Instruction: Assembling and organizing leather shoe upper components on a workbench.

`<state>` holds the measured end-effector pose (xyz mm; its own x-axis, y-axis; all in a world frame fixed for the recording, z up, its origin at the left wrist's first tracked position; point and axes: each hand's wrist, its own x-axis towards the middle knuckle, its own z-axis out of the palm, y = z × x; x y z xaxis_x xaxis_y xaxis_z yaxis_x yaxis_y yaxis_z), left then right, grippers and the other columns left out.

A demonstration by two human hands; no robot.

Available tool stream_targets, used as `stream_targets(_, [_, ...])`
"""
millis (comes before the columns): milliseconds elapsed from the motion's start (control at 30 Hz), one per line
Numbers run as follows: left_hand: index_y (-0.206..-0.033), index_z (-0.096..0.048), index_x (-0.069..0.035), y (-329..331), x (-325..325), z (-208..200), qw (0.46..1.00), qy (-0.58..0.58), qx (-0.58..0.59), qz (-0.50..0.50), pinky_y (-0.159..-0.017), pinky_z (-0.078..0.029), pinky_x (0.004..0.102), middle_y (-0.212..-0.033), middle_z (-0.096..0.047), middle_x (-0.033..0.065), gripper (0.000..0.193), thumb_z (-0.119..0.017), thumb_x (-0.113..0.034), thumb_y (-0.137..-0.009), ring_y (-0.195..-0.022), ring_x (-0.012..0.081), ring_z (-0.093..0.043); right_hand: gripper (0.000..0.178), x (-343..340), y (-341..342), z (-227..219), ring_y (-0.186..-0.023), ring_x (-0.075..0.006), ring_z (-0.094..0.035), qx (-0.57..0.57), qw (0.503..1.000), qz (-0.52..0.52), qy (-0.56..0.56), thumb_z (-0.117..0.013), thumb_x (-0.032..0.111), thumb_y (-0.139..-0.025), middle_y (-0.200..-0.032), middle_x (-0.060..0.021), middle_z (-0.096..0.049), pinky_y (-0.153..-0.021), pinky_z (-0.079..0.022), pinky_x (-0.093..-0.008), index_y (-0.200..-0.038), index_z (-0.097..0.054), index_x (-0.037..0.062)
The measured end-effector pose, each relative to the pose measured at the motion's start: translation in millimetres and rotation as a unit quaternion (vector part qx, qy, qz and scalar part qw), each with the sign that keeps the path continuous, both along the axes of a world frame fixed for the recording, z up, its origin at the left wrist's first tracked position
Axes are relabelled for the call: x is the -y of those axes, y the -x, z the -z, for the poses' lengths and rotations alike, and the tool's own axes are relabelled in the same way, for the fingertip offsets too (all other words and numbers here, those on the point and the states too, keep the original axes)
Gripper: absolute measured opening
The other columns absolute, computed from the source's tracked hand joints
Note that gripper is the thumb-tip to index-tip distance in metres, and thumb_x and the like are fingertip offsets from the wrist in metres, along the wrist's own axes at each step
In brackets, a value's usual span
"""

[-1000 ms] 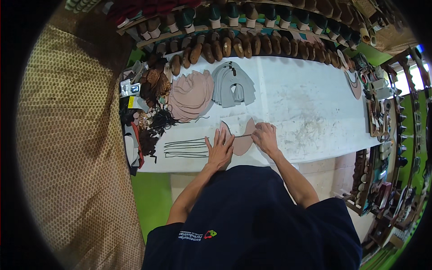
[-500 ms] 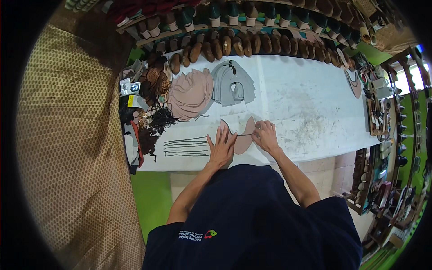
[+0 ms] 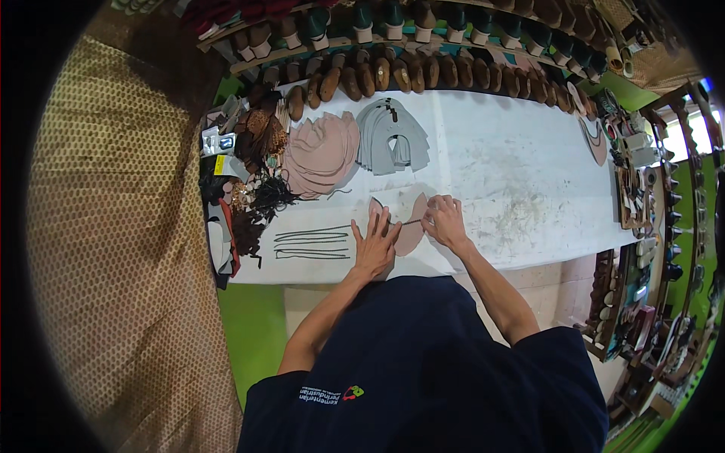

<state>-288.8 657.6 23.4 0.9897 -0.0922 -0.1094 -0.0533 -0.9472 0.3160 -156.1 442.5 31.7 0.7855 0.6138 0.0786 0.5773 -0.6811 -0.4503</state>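
Little differs from half a second ago: the bench (image 3: 491, 177) and what lies on it sit slightly higher in view, and both hands have stayed with the pink cut piece (image 3: 410, 241) at the near side of the bench. The left hand (image 3: 372, 248) lies palm down over the piece's left part, its grip spread wide and closed on nothing. The right hand (image 3: 445, 224) has kept its place at the piece's right edge, fingertips drawn close together by the end of a thin dark strip (image 3: 411, 222); from this height I cannot tell whether they pinch it or only press. The dark cords (image 3: 310, 249) left of the left hand, the pink stack (image 3: 317, 155) and the grey stack (image 3: 374, 140) look unchanged.
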Motion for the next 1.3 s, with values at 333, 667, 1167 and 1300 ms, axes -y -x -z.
stream_targets(333, [-0.158,-0.048,-0.033,-1,6,-1,1.000,-0.006,-0.018,0.004,-0.115,-0.005,0.0844,-0.177,-0.015,0.0086,0.069,-0.062,-0.018,-0.092,-0.163,0.0356,-0.010,0.013,-6,-7,-1,-0.115,-0.0278,-0.056,0.032,0.999,0.003,-0.024,-0.076,0.022,-0.077,-0.115,-0.0064,-0.065,-0.104,-0.038,-0.0475,-0.079,-0.077,0.0087])
stream_targets(667, [-0.158,-0.046,-0.033,-3,8,3,1.000,0.002,-0.012,-0.001,-0.114,-0.004,0.0847,-0.178,-0.010,0.0089,0.072,-0.065,-0.018,-0.091,-0.163,0.0359,-0.007,0.014,-13,-12,0,-0.116,-0.0276,-0.055,0.024,1.000,-0.009,-0.004,-0.075,0.022,-0.077,-0.115,-0.0066,-0.064,-0.105,-0.038,-0.0482,-0.079,-0.077,0.0089])
stream_targets(1167, [-0.158,-0.046,-0.027,-2,15,7,1.000,-0.023,-0.003,0.013,-0.115,-0.006,0.0831,-0.177,-0.014,0.0103,0.069,-0.064,-0.017,-0.093,-0.163,0.0366,-0.012,0.014,-19,-23,4,-0.116,-0.0267,-0.056,0.028,0.999,-0.018,-0.004,-0.076,0.021,-0.077,-0.114,-0.0063,-0.065,-0.107,-0.037,-0.0499,-0.081,-0.078,0.0086])
stream_targets(1300, [-0.154,-0.051,-0.025,-11,17,-2,0.999,-0.033,-0.009,0.018,-0.117,-0.005,0.0813,-0.177,-0.016,0.0103,0.065,-0.065,-0.016,-0.091,-0.163,0.0361,-0.010,0.015,-20,-24,5,-0.117,-0.0267,-0.056,0.028,0.999,-0.020,0.003,-0.076,0.023,-0.078,-0.114,-0.0064,-0.065,-0.107,-0.037,-0.0498,-0.081,-0.078,0.0087])
